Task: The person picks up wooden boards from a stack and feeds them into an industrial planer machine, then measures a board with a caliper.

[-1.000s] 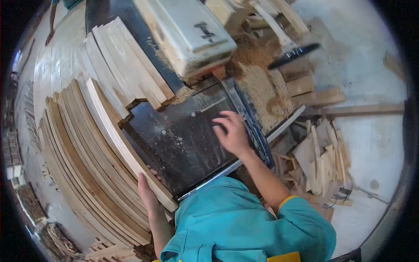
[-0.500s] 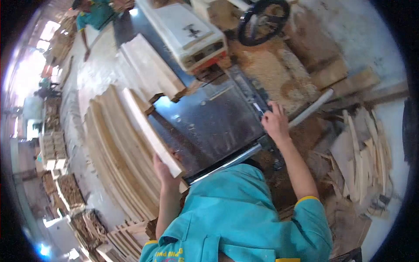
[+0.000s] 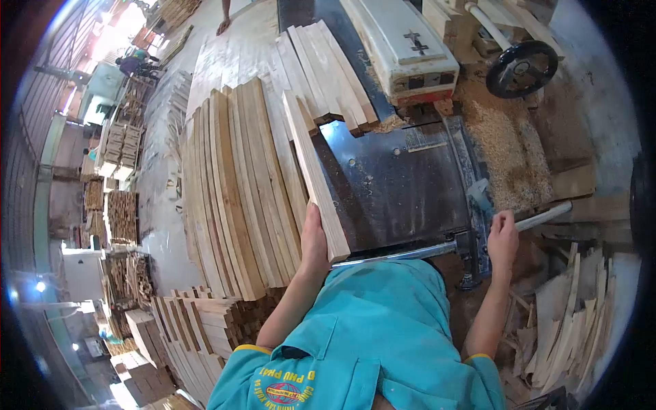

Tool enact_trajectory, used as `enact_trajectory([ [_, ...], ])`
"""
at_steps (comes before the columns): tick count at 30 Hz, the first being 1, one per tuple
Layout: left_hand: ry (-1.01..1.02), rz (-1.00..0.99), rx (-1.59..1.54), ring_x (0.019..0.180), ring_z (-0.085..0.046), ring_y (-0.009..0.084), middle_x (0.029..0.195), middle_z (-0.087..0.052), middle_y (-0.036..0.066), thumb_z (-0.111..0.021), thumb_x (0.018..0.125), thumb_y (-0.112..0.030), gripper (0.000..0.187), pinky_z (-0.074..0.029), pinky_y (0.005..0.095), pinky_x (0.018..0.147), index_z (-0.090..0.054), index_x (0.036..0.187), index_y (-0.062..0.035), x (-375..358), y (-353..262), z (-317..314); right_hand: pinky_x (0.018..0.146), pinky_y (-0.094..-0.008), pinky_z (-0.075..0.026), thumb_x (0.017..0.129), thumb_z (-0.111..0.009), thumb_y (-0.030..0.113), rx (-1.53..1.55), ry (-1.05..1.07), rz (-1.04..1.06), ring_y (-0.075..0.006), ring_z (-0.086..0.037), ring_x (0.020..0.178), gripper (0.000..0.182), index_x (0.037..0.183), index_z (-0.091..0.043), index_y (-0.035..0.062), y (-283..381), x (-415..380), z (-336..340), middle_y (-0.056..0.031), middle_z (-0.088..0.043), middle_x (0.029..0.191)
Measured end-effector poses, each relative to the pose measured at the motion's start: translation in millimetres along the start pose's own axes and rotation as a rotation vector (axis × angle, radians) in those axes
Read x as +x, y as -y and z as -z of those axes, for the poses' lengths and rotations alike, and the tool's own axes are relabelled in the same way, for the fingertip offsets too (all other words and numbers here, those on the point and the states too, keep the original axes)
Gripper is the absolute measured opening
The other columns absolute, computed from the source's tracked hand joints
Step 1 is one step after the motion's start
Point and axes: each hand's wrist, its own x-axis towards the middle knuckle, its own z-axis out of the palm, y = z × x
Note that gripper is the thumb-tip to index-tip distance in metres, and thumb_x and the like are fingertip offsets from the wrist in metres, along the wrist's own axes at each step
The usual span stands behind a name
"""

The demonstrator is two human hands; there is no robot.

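Note:
My left hand (image 3: 314, 242) grips the near end of a pale wooden strip (image 3: 318, 178), thumb along its side. The strip lies lengthwise on the left edge of the dark metal saw table (image 3: 400, 195), beside a row of stacked strips (image 3: 236, 184). My right hand (image 3: 502, 240) is at the near end of the metal fence (image 3: 471, 184), its fingers curled together. Whatever they may hold is hidden. A blurred pale-blue thing (image 3: 480, 196) shows on the fence just beyond that hand.
Further along the table lie more strips (image 3: 328, 75) beside a white machine housing (image 3: 406, 48). A black handwheel (image 3: 521, 68) and sawdust (image 3: 509, 150) are at right. Offcuts (image 3: 574, 314) pile lower right. A co-worker's hand (image 3: 223, 26) shows at the top.
The view has shifted, so the saw table appears further right. My right hand has drawn back from the fence toward me. The left hand still holds the strip's end.

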Motion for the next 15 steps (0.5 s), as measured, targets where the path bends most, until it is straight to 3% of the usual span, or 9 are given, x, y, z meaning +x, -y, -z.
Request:
enact_trajectory([
  [1,0.01,-0.002,-0.041,0.074,-0.062,0.0126,0.091,-0.061,0.002,-0.035,0.115,-0.052,0.048,-0.056,0.0308,0.062,-0.06,0.122,-0.0118,-3,-1,-1,0.085,-0.0474,-0.05,0.106,-0.065,0.026,0.162,-0.022,0.027,-0.037,-0.064,0.095,0.024,0.108,-0.056,0.0038,-1,-5,-1,-0.018,-0.065,0.098],
  [2,0.035,-0.008,-0.079,0.074,-0.062,0.0129,0.091,-0.061,0.002,-0.035,0.114,-0.053,0.047,-0.056,0.0303,0.061,-0.059,0.12,-0.0133,-4,1,2,0.085,-0.0439,-0.048,0.105,-0.069,0.036,0.35,-0.043,0.139,-0.0295,-0.056,0.092,0.037,0.103,-0.053,0.0033,-15,-2,-12,-0.0135,-0.056,0.091],
  [3,0.033,-0.016,-0.079,0.074,-0.062,0.0129,0.091,-0.061,0.002,-0.035,0.114,-0.053,0.047,-0.056,0.0303,0.061,-0.059,0.12,-0.0133,-5,3,6,0.085,-0.0439,-0.048,0.105,-0.069,0.036,0.356,-0.043,0.145,-0.0295,-0.056,0.092,0.037,0.103,-0.053,0.0033,-14,-2,-23,-0.0135,-0.056,0.091],
  [5,0.137,0.007,-0.165,0.073,-0.061,0.0132,0.087,-0.058,0.002,-0.035,0.114,-0.053,0.047,-0.055,0.0292,0.059,-0.058,0.119,-0.0126,-8,5,14,0.08,-0.0392,-0.046,0.103,-0.073,0.037,0.541,-0.05,0.181,-0.0212,-0.049,0.084,0.041,0.097,-0.05,0.004,-7,-7,-38,-0.007,-0.048,0.085],
  [6,0.138,0.002,-0.159,0.073,-0.061,0.0132,0.087,-0.058,0.002,-0.035,0.114,-0.053,0.047,-0.055,0.0292,0.059,-0.058,0.119,-0.0126,-8,8,20,0.072,-0.0326,-0.043,0.1,-0.076,0.038,0.72,0.002,0.17,-0.0137,-0.045,0.079,0.043,0.094,-0.048,0.0059,1,-10,-44,-0.0009,-0.045,0.082],
  [8,0.337,0.081,-0.429,0.069,-0.057,0.0147,0.085,-0.055,0.004,-0.034,0.115,-0.051,0.044,-0.051,0.0308,0.057,-0.054,0.125,-0.013,-7,14,31,0.069,-0.03,-0.041,0.099,-0.078,0.037,0.785,0.043,0.223,-0.0113,-0.043,0.076,0.043,0.093,-0.048,0.0069,22,-17,-51,0.001,-0.045,0.082],
  [10,0.358,0.05,-0.424,0.068,-0.054,0.0153,0.084,-0.054,0.004,-0.033,0.115,-0.051,0.044,-0.049,0.0307,0.056,-0.054,0.122,-0.013,-13,16,31,0.064,-0.0257,-0.037,0.096,-0.082,0.035,0.871,0.123,0.292,-0.0073,-0.041,0.072,0.042,0.093,-0.05,0.0082,42,-25,-57,0.0048,-0.045,0.081],
  [15,0.414,0.035,-0.423,0.067,-0.053,0.0164,0.083,-0.052,0.004,-0.032,0.115,-0.051,0.043,-0.047,0.0311,0.056,-0.053,0.117,-0.0132,-28,20,29,0.067,-0.0259,-0.04,0.093,-0.085,0.032,0.914,0.187,0.318,-0.0076,-0.046,0.075,0.041,0.096,-0.052,0.0075,79,-38,-65,0.0044,-0.049,0.083],
])
